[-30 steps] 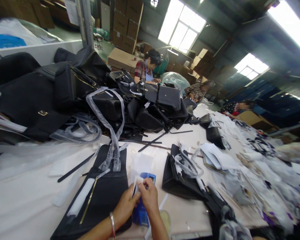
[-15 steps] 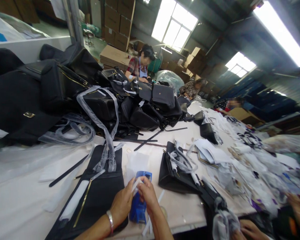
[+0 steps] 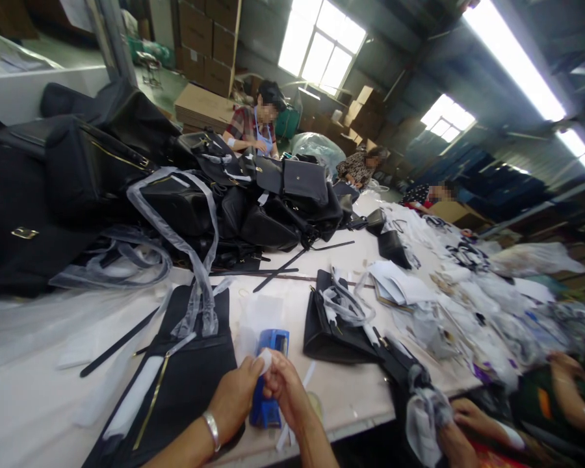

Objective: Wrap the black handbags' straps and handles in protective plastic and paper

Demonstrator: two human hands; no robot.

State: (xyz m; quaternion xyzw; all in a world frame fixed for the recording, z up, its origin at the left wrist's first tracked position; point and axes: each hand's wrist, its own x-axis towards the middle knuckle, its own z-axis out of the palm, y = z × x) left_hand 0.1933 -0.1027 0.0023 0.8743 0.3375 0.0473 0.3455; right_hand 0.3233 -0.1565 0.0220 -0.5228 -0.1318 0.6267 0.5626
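My left hand point(image 3: 234, 393), with a silver bangle at the wrist, pinches a small white strip point(image 3: 265, 359) of thin sheet material. The fingers of my right hand point(image 3: 290, 391) are curled closed at the strip's other side. Below both hands a blue tape dispenser point(image 3: 267, 416) stands on the table, partly covered by them. A black bag point(image 3: 199, 374) with a gold zip and a white-wrapped part lies flat at the left. Translucent white sheets point(image 3: 260, 315) lie just beyond the dispenser.
A heap of black bags point(image 3: 268, 221) fills the back left. Another black bag point(image 3: 341, 348) with wrapped straps is at the right. Wrapped parts point(image 3: 487, 325) cover the right side. A co-worker's hands point(image 3: 468, 422) hold a wrapped piece at lower right. Other people sit farther back.
The white strip between my fingers looks smaller and more bunched. My hands stay close together over the dispenser. The whole view has shifted slightly, moving the scene leftward.
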